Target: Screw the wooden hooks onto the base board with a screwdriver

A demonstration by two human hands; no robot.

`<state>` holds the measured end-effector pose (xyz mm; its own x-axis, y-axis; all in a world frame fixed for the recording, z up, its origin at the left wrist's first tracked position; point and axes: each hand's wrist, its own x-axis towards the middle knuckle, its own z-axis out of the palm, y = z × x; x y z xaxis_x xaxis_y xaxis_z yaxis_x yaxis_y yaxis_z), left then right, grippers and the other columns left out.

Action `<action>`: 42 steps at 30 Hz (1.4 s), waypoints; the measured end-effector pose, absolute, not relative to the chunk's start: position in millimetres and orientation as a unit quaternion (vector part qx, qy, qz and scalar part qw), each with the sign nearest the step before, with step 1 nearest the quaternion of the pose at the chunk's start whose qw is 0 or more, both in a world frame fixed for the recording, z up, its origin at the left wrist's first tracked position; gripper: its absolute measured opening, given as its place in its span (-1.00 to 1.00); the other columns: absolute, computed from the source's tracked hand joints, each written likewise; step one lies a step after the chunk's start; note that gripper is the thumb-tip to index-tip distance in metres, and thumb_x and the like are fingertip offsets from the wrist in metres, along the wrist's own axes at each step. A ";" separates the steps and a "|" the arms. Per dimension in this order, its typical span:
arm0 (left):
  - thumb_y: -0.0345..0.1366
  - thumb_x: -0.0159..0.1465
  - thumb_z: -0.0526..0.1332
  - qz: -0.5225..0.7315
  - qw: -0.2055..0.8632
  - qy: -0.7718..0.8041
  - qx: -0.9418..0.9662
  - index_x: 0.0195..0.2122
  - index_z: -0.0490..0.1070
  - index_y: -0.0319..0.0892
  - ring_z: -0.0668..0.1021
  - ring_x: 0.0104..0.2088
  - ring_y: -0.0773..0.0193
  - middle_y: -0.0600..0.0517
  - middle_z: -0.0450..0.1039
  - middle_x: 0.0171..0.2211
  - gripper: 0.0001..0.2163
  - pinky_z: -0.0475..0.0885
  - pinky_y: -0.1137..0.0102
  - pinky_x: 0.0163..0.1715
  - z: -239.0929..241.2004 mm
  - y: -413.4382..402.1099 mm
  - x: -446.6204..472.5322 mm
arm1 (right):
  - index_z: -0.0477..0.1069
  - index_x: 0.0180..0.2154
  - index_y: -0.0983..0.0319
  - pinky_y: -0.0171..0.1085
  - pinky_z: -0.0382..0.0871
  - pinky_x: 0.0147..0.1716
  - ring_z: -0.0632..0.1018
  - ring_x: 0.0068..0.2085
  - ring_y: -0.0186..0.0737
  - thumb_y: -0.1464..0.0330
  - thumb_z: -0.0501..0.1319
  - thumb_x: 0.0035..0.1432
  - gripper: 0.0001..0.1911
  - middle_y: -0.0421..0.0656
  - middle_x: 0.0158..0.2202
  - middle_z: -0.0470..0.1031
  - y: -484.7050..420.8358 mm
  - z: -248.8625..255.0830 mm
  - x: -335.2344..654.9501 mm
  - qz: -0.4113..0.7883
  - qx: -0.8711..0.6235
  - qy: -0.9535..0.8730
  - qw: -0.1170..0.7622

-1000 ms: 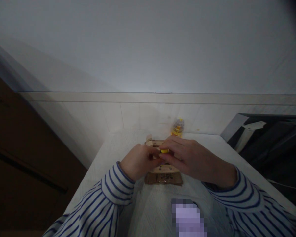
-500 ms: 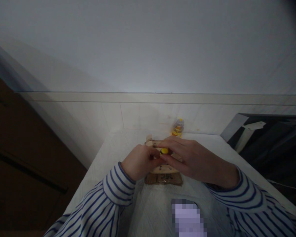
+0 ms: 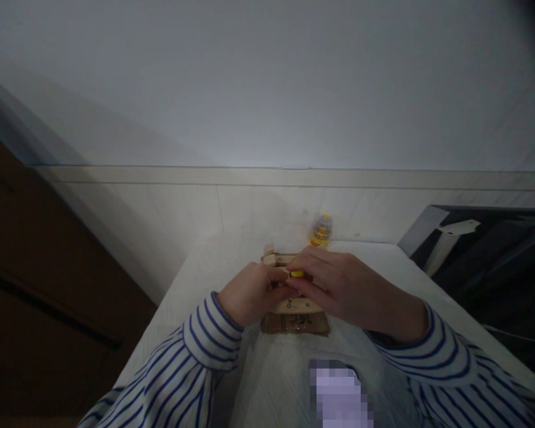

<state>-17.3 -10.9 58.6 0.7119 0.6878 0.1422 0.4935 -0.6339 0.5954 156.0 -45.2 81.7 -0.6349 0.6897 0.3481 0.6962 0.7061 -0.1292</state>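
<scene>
A small yellow-and-black handle (image 3: 296, 274), like that of a short screwdriver, shows between my two hands; its lower part is hidden. My right hand (image 3: 339, 284) comes from the right with thumb and fingers closed round it. From the other side my left hand (image 3: 256, 292) is pinched closed, its fingertips at the dark left end of the handle. Beneath both hands lies a light wooden piece (image 3: 296, 306) with small dark screw-like fittings, partly covered by the fingers. A flat brown packet (image 3: 296, 324) with dark print lies just in front of it.
A clear bottle (image 3: 321, 230) with a yellow cap and label stands at the back of the white-covered table (image 3: 214, 255), by the wall. A blurred-out pale purple rectangle (image 3: 341, 392) is near the front edge. Dark furniture (image 3: 49, 285) is left; a dark panel (image 3: 494, 267) leans right.
The yellow handle has turned or tilted a little between my fingers and shows a slimmer face now. Both hands have barely shifted.
</scene>
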 end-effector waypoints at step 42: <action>-0.33 0.20 0.10 0.171 0.291 0.322 0.884 -0.23 0.45 -0.20 0.47 -0.42 0.34 0.05 0.50 -0.40 -0.81 0.30 0.50 -0.42 65.3 -13.0 -18.6 | 0.30 -0.22 0.25 -0.24 0.31 -0.32 0.43 -0.29 -0.25 0.32 -0.04 0.21 -0.79 -0.12 -0.32 0.39 -44.3 83.2 156.6 0.024 -0.368 -0.904 0.215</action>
<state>-18.6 -13.0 65.3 0.7337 0.6697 0.1147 0.4707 -0.6228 0.6250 156.6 -44.3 83.2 -0.6357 0.6766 0.3716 0.6557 0.7273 -0.2026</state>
